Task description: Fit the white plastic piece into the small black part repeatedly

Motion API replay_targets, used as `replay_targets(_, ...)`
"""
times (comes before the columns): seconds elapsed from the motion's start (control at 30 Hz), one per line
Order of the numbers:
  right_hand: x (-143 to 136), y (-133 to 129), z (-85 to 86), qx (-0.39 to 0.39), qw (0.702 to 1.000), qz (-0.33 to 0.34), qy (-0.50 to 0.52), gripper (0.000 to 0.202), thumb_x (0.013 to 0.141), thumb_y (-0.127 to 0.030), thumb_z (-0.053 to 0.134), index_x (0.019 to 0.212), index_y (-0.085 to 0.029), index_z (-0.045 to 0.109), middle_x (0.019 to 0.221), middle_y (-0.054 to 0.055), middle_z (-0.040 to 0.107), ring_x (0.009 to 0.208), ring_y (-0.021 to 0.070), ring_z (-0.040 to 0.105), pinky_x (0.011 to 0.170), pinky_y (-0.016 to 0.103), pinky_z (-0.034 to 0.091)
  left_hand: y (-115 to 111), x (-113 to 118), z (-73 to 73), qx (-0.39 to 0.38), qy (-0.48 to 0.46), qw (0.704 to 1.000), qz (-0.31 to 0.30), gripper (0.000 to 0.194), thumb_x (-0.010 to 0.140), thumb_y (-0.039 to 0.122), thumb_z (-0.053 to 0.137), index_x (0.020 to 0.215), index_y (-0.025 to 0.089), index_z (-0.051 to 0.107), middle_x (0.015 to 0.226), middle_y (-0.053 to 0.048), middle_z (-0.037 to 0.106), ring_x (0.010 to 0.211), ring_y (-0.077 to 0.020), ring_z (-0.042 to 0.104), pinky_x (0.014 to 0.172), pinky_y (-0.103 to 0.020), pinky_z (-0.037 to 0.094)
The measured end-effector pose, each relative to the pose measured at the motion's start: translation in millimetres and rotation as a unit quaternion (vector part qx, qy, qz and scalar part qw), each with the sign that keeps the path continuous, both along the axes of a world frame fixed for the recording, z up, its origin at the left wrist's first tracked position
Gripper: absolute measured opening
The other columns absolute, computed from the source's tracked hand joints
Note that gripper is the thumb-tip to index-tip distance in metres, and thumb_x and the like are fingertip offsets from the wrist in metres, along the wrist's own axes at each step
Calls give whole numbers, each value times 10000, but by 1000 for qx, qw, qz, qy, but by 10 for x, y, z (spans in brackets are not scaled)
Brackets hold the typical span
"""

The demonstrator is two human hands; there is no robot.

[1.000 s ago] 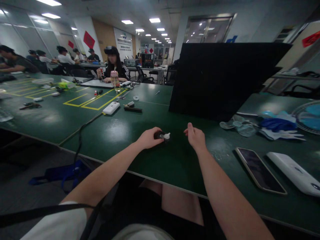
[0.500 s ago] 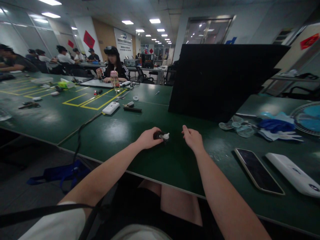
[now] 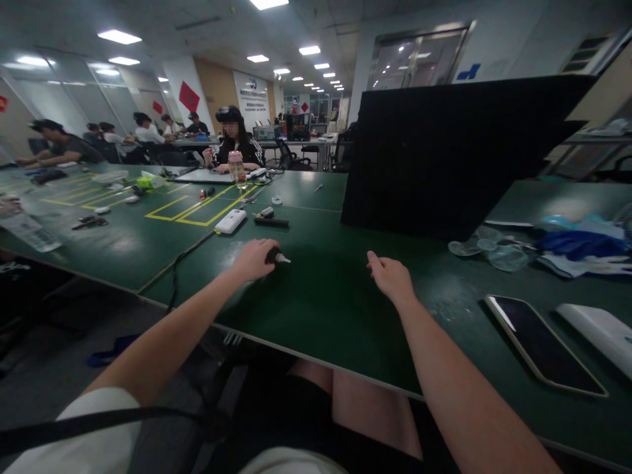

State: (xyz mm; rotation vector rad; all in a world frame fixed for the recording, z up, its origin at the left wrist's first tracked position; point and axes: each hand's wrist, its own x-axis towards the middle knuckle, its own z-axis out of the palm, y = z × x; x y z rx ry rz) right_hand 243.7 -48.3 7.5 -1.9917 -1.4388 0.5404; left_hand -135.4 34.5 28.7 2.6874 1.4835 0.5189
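My left hand is wrapped round a small dark bottle with a pale pointed tip, which points right, low over the green table. To the right, my right hand is over the table in front of the black panel, its fingers curled in and the thumb pointing up and left. Whether anything small is between those fingers is hidden. A black bar and a white power bank lie beyond my left hand.
A large black panel stands behind my right hand. At the right lie a phone, another white device, blue and white gloves and clear plastic pieces. Across the table sits a person near a pink-lidded bottle.
My left hand has moved left, away from my right hand, carrying the dark bottle. The view has shifted slightly; my right hand keeps nearly the same pose.
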Motion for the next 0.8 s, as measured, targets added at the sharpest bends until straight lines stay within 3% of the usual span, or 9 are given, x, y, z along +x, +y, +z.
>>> replay_targets(0.13,0,-4,-13,-4,1000,2,15,643,962,-739,351,911,-209,711,829,108,721,695,235,652,609,348,470,75,-327,135,37,107,990,-79,524,730,174,653,1246,264,658,1311,-123,648,1285,-349,529,1207,-559,229)
replay_targets(0.27,-2,-4,-15,-9,1000,-1,12,627,959,-735,365,892,-210,700,816,103,713,681,233,643,609,354,477,81,-468,128,20,118,989,-82,543,714,156,648,1241,290,665,1355,-107,627,1353,-346,471,1236,-561,155)
replay_targets(0.33,-3,0,-15,-13,1000,0,9,622,960,-733,368,889,-210,697,806,100,709,684,233,643,614,355,478,120,-537,45,27,70,996,-36,519,722,171,647,1231,274,665,1350,-110,630,1340,-345,488,1218,-537,223)
replay_targets(0.4,-2,2,-16,-17,1000,4,12,627,958,-737,366,890,-209,697,801,100,706,685,232,644,614,355,478,199,-600,-82,36,-10,998,57,505,750,216,654,1254,247,641,1347,-123,630,1291,-340,538,1155,-496,343)
replay_targets(0.47,1,-1,-17,-15,1000,6,17,642,950,-753,362,897,-209,699,801,100,705,687,233,644,615,354,478,306,-622,-223,18,-115,980,164,510,793,285,660,1296,223,596,1333,-129,639,1219,-313,598,1068,-445,441)
replay_targets(0.53,6,-5,-19,-14,1000,9,21,658,944,-766,356,910,-207,702,807,101,707,694,234,646,615,354,477,416,-569,-346,-21,-224,945,235,514,843,350,651,1326,205,549,1295,-126,662,1148,-266,644,1001,-393,490)
replay_targets(0.63,14,-8,-24,-13,1000,7,27,676,947,-767,344,938,-200,710,826,109,714,712,237,652,624,354,474,528,-336,-458,-72,-332,907,247,503,898,411,632,1328,179,511,1248,-124,688,1088,-212,672,953,-340,512)
replay_targets(0.7,15,-7,-28,-7,999,2,33,686,954,-761,331,963,-194,718,845,115,720,731,239,658,637,354,472,547,-108,-484,-92,-352,904,223,508,919,435,621,1335,173,494,1249,-128,690,1073,-202,680,940,-330,519)
replay_targets(0.8,16,-14,-19,22,999,-8,45,714,960,-765,300,968,-193,727,852,111,727,763,236,666,670,350,469,486,286,-470,-117,-319,923,181,527,952,465,580,1378,182,455,1253,-136,692,1069,-218,692,934,-344,529)
